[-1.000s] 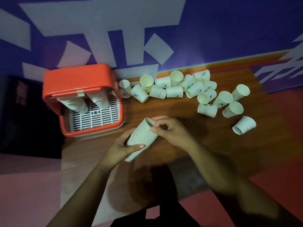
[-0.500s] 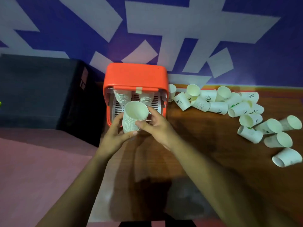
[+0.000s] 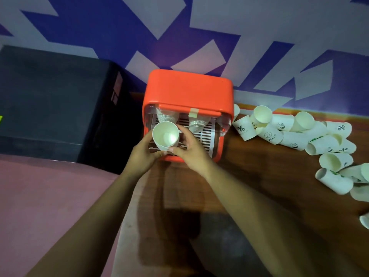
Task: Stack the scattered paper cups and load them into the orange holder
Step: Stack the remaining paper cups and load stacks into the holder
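The orange holder point(image 3: 187, 90) stands at the back of the wooden table, its open front facing me. Two stacks of cups hang inside it, one at the left point(image 3: 165, 116) and one at the right point(image 3: 197, 123), over a white slatted grille. A stack of white paper cups point(image 3: 165, 136), mouth towards me, is held upright at the holder's front left opening. My left hand point(image 3: 146, 154) grips it from the left and below; my right hand point(image 3: 191, 151) grips it from the right. Scattered paper cups point(image 3: 295, 132) lie on their sides to the right.
A black box point(image 3: 54, 104) sits left of the holder, beside the table. The wooden table point(image 3: 249, 176) runs right, with more loose cups point(image 3: 335, 176) near its right side. A blue and white patterned wall point(image 3: 179, 37) rises directly behind. Pink floor lies at lower left.
Both hands have carried the cup stack from mid-table to the holder's front, tipping it from lying sideways to mouth-up. The camera view swung left, so the loose cups now sit at the right.
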Demonstrator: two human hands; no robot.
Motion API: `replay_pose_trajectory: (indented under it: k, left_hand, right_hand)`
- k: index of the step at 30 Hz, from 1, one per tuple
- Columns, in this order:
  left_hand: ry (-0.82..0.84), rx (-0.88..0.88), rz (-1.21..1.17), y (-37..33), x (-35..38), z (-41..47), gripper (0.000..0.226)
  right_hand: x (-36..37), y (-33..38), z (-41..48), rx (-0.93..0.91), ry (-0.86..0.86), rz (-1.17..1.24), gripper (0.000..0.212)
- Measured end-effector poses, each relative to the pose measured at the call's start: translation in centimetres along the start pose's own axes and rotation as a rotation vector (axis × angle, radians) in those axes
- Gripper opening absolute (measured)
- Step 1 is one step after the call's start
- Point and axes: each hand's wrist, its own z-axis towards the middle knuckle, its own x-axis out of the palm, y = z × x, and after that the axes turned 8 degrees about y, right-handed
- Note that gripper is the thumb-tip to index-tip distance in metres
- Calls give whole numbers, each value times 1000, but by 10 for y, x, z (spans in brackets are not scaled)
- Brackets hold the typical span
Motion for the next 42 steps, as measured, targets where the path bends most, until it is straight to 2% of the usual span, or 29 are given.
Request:
replay_pose_trajectory:
  k: [4, 11, 21, 28, 32, 36, 40, 42]
  left_hand:
    - [-41, -4, 39, -1, 2, 9, 71]
    - [-56, -7, 47, 2, 2, 20, 71]
    - [-73, -6, 19, 4, 6, 14, 77]
    - [-92, -27, 28, -2, 7, 20, 75]
    - [-104, -36, 35, -3, 8, 23, 73]
    - [-85, -86, 52, 3, 5, 19, 66]
    - [-84, -135, 64, -6, 3, 9, 63]
    - [-135, -168, 82, -16, 3, -2, 57]
  right_hand:
    - [1, -10, 13, 59, 27, -39, 75]
    - [3, -17, 32, 74, -49, -144, 62]
    - [7, -17, 24, 52, -92, -160, 67]
    - [13, -20, 32, 102, -119, -109, 70]
    - [15, -16, 32, 103, -137, -71, 69]
    - [14, -15, 29, 132, -126, -80, 59]
    - [9, -9, 19, 175, -128, -79, 70]
    - [-1, -3, 5, 173, -145, -80, 63]
